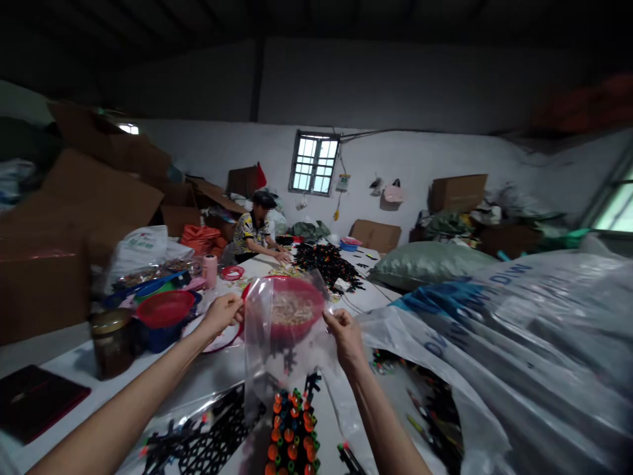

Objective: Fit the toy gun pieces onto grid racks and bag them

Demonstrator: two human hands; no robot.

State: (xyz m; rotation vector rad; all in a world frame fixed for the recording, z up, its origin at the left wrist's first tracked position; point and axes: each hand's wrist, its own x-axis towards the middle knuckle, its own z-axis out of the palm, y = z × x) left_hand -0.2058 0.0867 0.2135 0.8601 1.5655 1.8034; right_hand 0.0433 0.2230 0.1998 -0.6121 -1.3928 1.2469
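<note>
Stretched between my two hands is a clear plastic bag (257,343), held up above the table. My left hand (223,316) pinches one side of it, and my right hand (345,333) grips the other side near the top corner. Through the film shows a red basin (297,290) with many small pale pieces inside. Below the bag stand rows of small black parts with orange and green tips (291,435). To their left lies another clear bag of black plastic parts (202,435).
A large white sack (534,330) fills the right side, its mouth showing black parts. On the left are a jar with a gold lid (113,343), a red bowl (165,309) and a dark flat case (37,402). Beyond a black heap (326,264), another person (252,231) works.
</note>
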